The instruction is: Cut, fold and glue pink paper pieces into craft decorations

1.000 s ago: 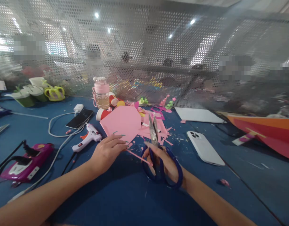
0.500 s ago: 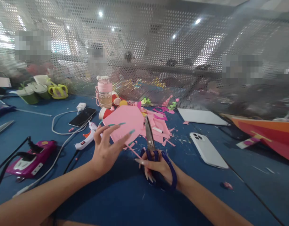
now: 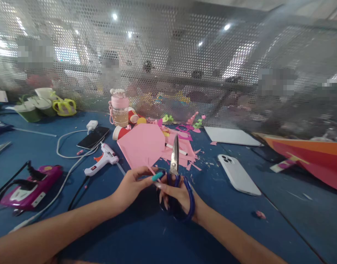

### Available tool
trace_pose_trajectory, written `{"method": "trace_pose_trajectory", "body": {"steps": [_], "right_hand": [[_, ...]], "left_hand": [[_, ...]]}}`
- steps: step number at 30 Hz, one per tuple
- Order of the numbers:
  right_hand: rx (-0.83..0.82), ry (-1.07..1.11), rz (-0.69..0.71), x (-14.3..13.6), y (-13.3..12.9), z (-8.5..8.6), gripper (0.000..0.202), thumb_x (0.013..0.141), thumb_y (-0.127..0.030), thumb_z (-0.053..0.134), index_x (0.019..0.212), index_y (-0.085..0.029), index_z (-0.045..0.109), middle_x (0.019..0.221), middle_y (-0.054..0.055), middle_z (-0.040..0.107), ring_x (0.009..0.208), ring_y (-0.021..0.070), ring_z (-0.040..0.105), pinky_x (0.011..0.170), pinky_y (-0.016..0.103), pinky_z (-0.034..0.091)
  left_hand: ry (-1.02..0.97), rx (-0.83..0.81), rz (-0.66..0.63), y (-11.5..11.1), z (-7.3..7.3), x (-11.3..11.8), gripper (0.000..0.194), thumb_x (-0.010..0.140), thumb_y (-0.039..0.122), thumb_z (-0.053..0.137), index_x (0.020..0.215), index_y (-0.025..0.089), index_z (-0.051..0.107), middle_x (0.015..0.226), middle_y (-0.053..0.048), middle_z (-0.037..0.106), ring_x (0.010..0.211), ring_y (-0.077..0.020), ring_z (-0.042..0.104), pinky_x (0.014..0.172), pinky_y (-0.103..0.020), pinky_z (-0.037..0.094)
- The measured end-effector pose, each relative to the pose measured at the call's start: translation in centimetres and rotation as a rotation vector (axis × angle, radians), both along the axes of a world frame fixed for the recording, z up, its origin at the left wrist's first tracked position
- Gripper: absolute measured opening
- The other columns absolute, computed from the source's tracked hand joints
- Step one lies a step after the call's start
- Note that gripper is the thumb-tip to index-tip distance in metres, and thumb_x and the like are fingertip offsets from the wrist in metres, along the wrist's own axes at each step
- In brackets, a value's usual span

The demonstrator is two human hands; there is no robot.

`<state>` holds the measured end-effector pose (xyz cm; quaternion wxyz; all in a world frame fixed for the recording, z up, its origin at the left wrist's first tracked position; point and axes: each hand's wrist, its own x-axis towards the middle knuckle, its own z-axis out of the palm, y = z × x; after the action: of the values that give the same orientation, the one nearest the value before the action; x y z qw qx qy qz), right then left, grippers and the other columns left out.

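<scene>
My right hand (image 3: pixel 175 192) is closed round the dark blue handles of a pair of scissors (image 3: pixel 174 156), whose blades point up and away. Between its thumb and a finger it also pinches a thin pink paper strip (image 3: pixel 151 170). My left hand (image 3: pixel 141 183) meets it there, thumb and fingers closed on the same strip. Just beyond my hands lies a large pink sheet of paper (image 3: pixel 142 143) with angled corners, over more pink paper (image 3: pixel 182 146) and loose offcuts. A black-and-white marker (image 3: pixel 179 150) rests on that pile.
On the left are a white glue gun (image 3: pixel 101 161), a black phone (image 3: pixel 93 137), a cable and a purple power strip (image 3: pixel 33 187). A pink-lidded bottle (image 3: pixel 119 110) and paper cups stand behind. A white phone (image 3: pixel 238 174) lies right, near a red-orange object (image 3: pixel 303 154).
My left hand has come down and right from above the pink sheet to the strip, and its fingers have closed on it. My right hand still holds the scissors.
</scene>
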<state>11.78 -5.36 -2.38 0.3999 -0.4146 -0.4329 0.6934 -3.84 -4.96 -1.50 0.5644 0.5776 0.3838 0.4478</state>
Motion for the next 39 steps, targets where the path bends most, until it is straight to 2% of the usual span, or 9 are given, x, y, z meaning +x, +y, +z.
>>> {"method": "trace_pose_trajectory", "body": {"steps": [3, 6, 11, 15, 18, 21, 24, 32, 39], "right_hand": [[-0.004, 0.004, -0.022, -0.1, 0.0, 0.1, 0.035, 0.051, -0.039, 0.076, 0.064, -0.014, 0.055, 0.045, -0.004, 0.057, 0.032, 0.0061, 0.049, 0.034, 0.017, 0.041], [0.029, -0.035, -0.047, 0.0, 0.2, 0.2, 0.036, 0.055, -0.043, 0.074, 0.064, -0.013, 0.057, 0.049, -0.002, 0.059, 0.036, 0.0069, 0.052, 0.037, 0.018, 0.044], [0.186, -0.172, -0.098, 1.4, 1.1, 0.3, 0.044, 0.056, -0.056, 0.067, 0.063, -0.015, 0.056, 0.047, -0.002, 0.055, 0.036, 0.0094, 0.050, 0.037, 0.022, 0.044], [0.378, -0.379, -0.169, 3.4, 1.7, 0.9, 0.044, 0.065, -0.061, 0.056, 0.061, -0.017, 0.050, 0.041, -0.005, 0.045, 0.035, 0.0091, 0.044, 0.037, 0.022, 0.040], [0.543, -0.577, -0.121, 4.5, 1.7, 1.8, 0.041, 0.075, -0.057, 0.045, 0.065, -0.018, 0.050, 0.044, -0.005, 0.042, 0.039, 0.0097, 0.045, 0.042, 0.022, 0.039], [0.621, -0.843, -0.043, 4.9, 1.5, 2.6, 0.036, 0.076, -0.052, 0.046, 0.064, -0.018, 0.050, 0.047, -0.004, 0.044, 0.041, 0.0105, 0.046, 0.043, 0.022, 0.038], [0.627, -0.980, 0.039, 4.8, 1.4, 3.1, 0.034, 0.074, -0.050, 0.050, 0.060, -0.019, 0.048, 0.046, -0.003, 0.043, 0.039, 0.0100, 0.045, 0.041, 0.021, 0.035], [0.386, -0.779, 0.147, 4.6, 1.1, 3.4, 0.046, 0.070, -0.062, 0.047, 0.061, -0.017, 0.049, 0.045, -0.004, 0.045, 0.032, 0.0075, 0.042, 0.034, 0.020, 0.037], [0.427, -0.786, 0.170, 4.6, 1.0, 3.5, 0.048, 0.072, -0.062, 0.046, 0.057, -0.017, 0.047, 0.044, -0.002, 0.046, 0.033, 0.0062, 0.040, 0.033, 0.018, 0.035]], "left_hand": [[-0.076, -0.134, 0.096, 0.4, 0.1, 0.0, 0.025, 0.059, 0.037, 0.071, 0.063, 0.013, 0.064, 0.072, -0.005, 0.068, 0.076, -0.0183, 0.061, 0.074, -0.028, 0.047], [-0.192, -0.171, 0.130, 0.6, 0.3, 0.0, 0.028, 0.056, 0.038, 0.073, 0.064, 0.013, 0.062, 0.070, -0.003, 0.067, 0.075, -0.0161, 0.061, 0.075, -0.027, 0.046], [-0.301, -0.097, 0.211, 1.1, 0.6, -0.7, 0.033, 0.062, 0.042, 0.068, 0.072, 0.018, 0.047, 0.063, 0.002, 0.064, 0.063, -0.0121, 0.061, 0.066, -0.026, 0.048], [-0.017, 0.090, 0.242, 1.3, 0.7, -1.4, 0.021, 0.077, 0.036, 0.052, 0.074, 0.018, 0.042, 0.052, 0.006, 0.055, 0.044, -0.0073, 0.050, 0.050, -0.021, 0.042], [0.284, 0.225, 0.276, 1.0, 0.5, -1.8, 0.011, 0.081, 0.027, 0.043, 0.076, 0.018, 0.043, 0.049, 0.007, 0.048, 0.043, -0.0058, 0.042, 0.045, -0.018, 0.035], [0.465, 0.330, 0.225, 0.6, 0.2, -1.9, 0.009, 0.083, 0.023, 0.038, 0.080, 0.017, 0.045, 0.052, 0.006, 0.051, 0.046, -0.0060, 0.045, 0.047, -0.017, 0.035], [0.517, 0.348, 0.138, 0.3, 0.2, -1.9, 0.014, 0.084, 0.024, 0.035, 0.083, 0.016, 0.046, 0.056, 0.004, 0.055, 0.047, -0.0063, 0.048, 0.048, -0.017, 0.038], [0.494, 0.281, 0.030, 0.2, 0.4, -1.6, 0.021, 0.084, 0.027, 0.037, 0.089, 0.013, 0.052, 0.053, 0.003, 0.055, 0.041, -0.0062, 0.048, 0.041, -0.016, 0.039], [0.459, 0.259, -0.005, -0.1, 0.8, -1.7, 0.025, 0.083, 0.027, 0.038, 0.093, 0.012, 0.055, 0.052, 0.003, 0.054, 0.038, -0.0042, 0.044, 0.038, -0.014, 0.036]]}}
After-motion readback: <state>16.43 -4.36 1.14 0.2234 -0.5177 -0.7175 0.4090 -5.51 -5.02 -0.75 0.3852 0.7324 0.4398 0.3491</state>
